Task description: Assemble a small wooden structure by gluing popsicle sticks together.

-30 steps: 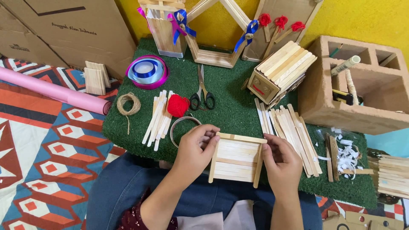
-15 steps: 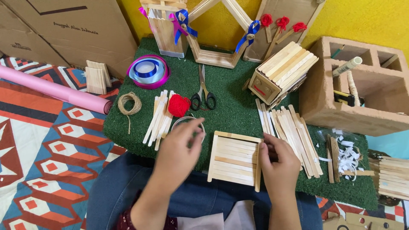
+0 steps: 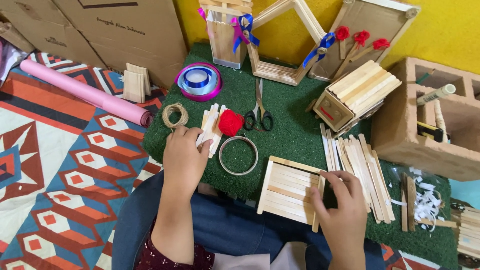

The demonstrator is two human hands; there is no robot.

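A flat panel of glued wooden sticks (image 3: 290, 192) lies on the green turf mat (image 3: 295, 125) near its front edge. My right hand (image 3: 342, 210) rests its fingertips on the panel's right edge strip. My left hand (image 3: 184, 157) has reached left and its fingers touch a loose pile of wooden sticks (image 3: 211, 125) beside a red yarn ball (image 3: 230, 122). A metal ring (image 3: 239, 155) lies between the two hands.
Scissors (image 3: 259, 112), a blue ribbon spool (image 3: 198, 81), a twine coil (image 3: 175, 115), more loose sticks (image 3: 357, 167), a small stick house (image 3: 357, 95) and stick frames sit on the mat. A concrete block (image 3: 425, 125) stands right, a pink roll (image 3: 85, 92) and cardboard boxes left.
My left hand left the panel's left edge and moved up-left to the loose stick pile. My right hand stays at the panel's right edge.
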